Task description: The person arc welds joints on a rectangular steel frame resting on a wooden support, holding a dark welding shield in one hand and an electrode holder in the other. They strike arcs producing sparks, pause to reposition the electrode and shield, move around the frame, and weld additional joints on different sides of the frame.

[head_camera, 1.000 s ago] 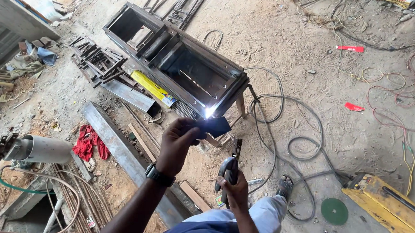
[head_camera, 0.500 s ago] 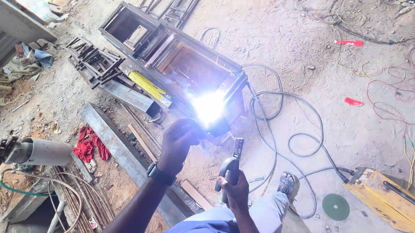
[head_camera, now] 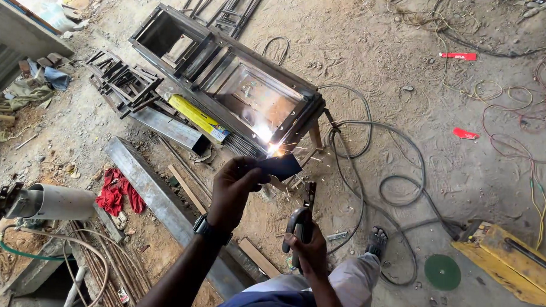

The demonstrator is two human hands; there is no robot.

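Both hands [head_camera: 235,185] full; frame edge [head_camera: 285,142] sparking

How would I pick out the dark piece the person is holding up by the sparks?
Find the big steel frame lying on the dirt floor, then its near corner where sparks fly. Just below, the left hand holds a dark shield plate: flat, blue-black, unlike the clamp-like holder the right hand grips.

Your left hand [head_camera: 234,191] pinches a small dark glass shield [head_camera: 277,166], flat and tilted, held up just before the bright weld glow [head_camera: 274,149] at the near corner of the metal frame [head_camera: 239,89]. Your right hand [head_camera: 309,248] closes round the black welding holder [head_camera: 301,224], which stands upright, well short of the frame.
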